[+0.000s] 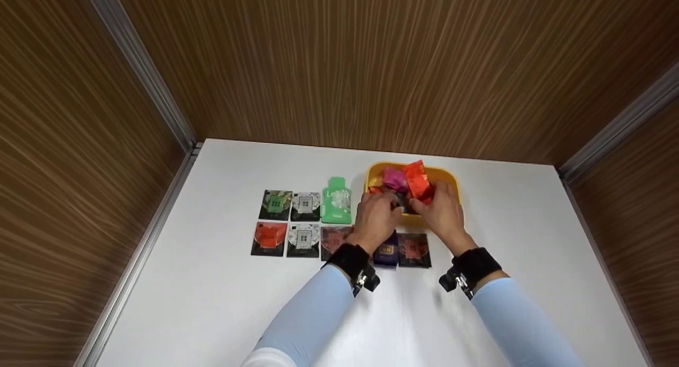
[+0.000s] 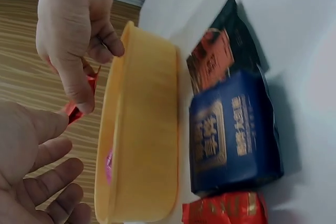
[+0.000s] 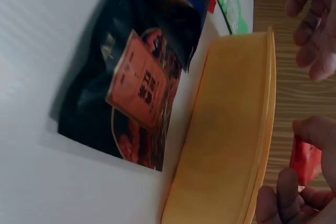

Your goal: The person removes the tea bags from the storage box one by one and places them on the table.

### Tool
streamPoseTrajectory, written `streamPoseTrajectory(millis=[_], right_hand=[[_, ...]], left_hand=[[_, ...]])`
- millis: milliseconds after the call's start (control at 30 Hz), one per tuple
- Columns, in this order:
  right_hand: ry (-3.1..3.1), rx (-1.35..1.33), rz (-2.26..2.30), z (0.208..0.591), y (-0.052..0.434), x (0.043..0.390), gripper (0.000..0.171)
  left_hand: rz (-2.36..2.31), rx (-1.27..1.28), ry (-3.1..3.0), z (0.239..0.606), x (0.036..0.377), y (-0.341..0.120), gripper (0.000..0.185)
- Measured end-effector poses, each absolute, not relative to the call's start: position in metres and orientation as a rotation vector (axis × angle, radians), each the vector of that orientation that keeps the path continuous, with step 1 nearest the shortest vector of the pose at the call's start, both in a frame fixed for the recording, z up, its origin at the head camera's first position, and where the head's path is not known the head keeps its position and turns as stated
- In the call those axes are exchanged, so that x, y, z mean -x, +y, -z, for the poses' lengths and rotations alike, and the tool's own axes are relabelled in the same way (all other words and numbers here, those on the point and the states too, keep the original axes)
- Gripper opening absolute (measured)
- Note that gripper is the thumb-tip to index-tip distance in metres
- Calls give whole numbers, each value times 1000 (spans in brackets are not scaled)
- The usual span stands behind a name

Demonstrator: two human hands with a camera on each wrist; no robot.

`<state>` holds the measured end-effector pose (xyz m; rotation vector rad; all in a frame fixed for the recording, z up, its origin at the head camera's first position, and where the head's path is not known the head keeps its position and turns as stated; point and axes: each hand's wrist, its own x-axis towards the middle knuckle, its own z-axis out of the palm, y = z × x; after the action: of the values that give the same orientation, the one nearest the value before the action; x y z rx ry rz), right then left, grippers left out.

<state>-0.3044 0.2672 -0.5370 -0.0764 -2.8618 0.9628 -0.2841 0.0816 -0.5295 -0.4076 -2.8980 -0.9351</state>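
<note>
My right hand (image 1: 444,212) is over the right side of a yellow basket (image 1: 375,169), pinching a small red packet (image 3: 306,160) between thumb and fingers. In the left wrist view part of this red packet (image 2: 76,109) shows at the right hand's fingertips. My left hand (image 1: 376,217) is over the basket's left front, its fingers spread and loosely bent beside the packet. Inside the basket are a pink packet (image 1: 394,179) and an orange-red packet (image 1: 417,179) that stands up near the right fingers. Darker contents are partly hidden by the hands.
Flat sachets lie in two rows left and in front of the basket, among them a green pouch (image 1: 336,202), a red-and-black sachet (image 1: 269,238), a dark blue packet (image 2: 231,135) and a dark sachet (image 3: 139,85). Wood-grain panels (image 1: 339,64) border the white table (image 1: 212,303).
</note>
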Motion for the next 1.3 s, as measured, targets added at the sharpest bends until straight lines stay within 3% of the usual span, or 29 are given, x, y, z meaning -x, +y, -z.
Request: streamPoseTrajectory(millis=[200, 500, 867, 1300], right_hand=[[-2634, -43, -978, 543, 248, 267, 65], [-2508, -146, -1178, 556, 242, 229, 59], [-2422, 140, -1893, 567, 264, 204, 30], [-2603, 533, -1688, 592, 314, 178, 32]], left_hand=[[1100, 379, -2846, 525, 271, 85, 52], [1430, 341, -2774, 530, 247, 80, 21], [1486, 387, -2854, 547, 227, 80, 17], [1310, 671, -2922, 581, 199, 73, 16]])
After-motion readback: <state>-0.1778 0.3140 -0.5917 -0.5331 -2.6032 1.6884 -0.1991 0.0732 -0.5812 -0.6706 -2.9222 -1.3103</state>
